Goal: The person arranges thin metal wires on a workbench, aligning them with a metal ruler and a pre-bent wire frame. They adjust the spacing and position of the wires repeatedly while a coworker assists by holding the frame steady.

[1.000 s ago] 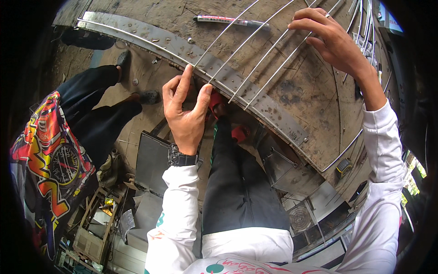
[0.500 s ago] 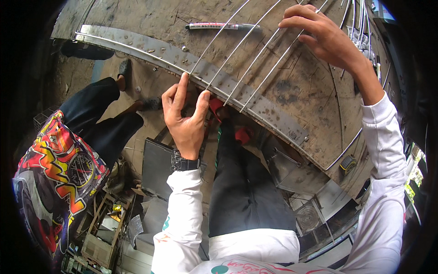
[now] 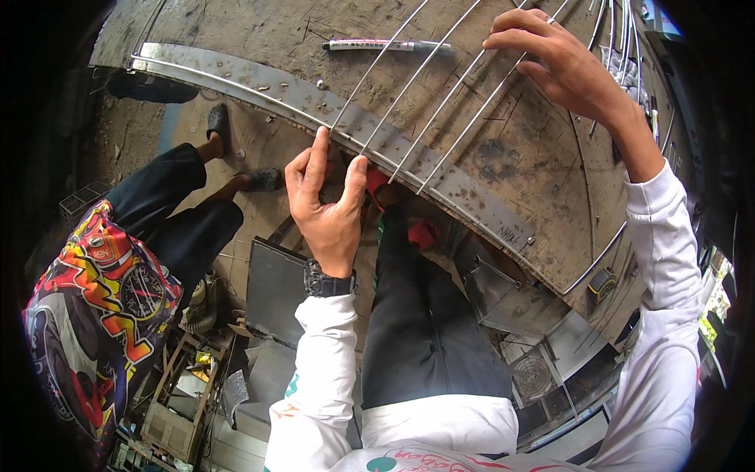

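A worn wooden counter [image 3: 543,141] fills the upper half, viewed from above, its front edge slanting down to the right. At left stands a co-worker [image 3: 118,271] in a bright patterned top, hands out of sight. A flat grey metal strip [image 3: 271,80] lines the counter's edge, with a long edge rod [image 3: 259,96] running along it. Four thin metal rods [image 3: 471,123] fan upward from there across the wood. The wearer's right hand [image 3: 562,67] curves over their upper part; whether it pinches one cannot be told. The left hand [image 3: 326,208] is spread, not clenched, index fingertip and thumb at the near ends of two rods. The step in hand seems to be lining these ends up; the next move likely calls for steady, even spacing. A marker pen [image 3: 358,45] lies beneath the rods, a tape measure [image 3: 602,285] at right.
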Demonstrator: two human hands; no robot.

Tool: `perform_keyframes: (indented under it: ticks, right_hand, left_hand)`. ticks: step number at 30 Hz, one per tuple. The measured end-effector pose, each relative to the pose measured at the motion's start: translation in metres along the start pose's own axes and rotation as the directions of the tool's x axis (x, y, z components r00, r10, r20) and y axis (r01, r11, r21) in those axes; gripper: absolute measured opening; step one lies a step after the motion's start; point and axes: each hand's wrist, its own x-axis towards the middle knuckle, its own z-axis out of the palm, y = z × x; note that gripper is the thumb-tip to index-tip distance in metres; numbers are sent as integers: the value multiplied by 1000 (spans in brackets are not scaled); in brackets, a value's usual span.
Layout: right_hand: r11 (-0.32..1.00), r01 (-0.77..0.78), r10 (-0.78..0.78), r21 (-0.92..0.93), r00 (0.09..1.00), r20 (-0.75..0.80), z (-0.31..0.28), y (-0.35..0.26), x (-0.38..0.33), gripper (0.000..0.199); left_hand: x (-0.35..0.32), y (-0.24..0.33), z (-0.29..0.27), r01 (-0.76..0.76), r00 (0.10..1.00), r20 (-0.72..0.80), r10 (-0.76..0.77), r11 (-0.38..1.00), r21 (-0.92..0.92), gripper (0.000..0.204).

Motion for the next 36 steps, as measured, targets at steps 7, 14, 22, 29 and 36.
perform_keyframes:
  ticks: [7, 14, 22, 29, 36]
  right_hand:
    - [1000, -1, 1, 7, 1000, 0, 0, 1, 0, 49]
    - [987, 14, -22, 159, 999, 49, -24, -15, 10, 51]
    - [987, 35, -44, 154, 997, 60, -27, -14, 12, 49]
    - [989, 46, -55, 142, 997, 61, -24, -9, 11, 48]
    - [989, 51, -60, 141, 997, 57, -24, -12, 11, 48]
  left_hand:
    - [2, 3, -1, 15, 1000, 4, -15, 1000, -19, 59]
    - [3, 1, -2, 18, 1000, 10, -18, 1000, -26, 59]
    - [3, -1, -1, 33, 999, 17, -33, 999, -40, 58]
    - [4, 3, 3, 72, 997, 7, -72, 992, -100, 62]
    - [1, 1, 3, 74, 997, -3, -74, 991, -112, 61]
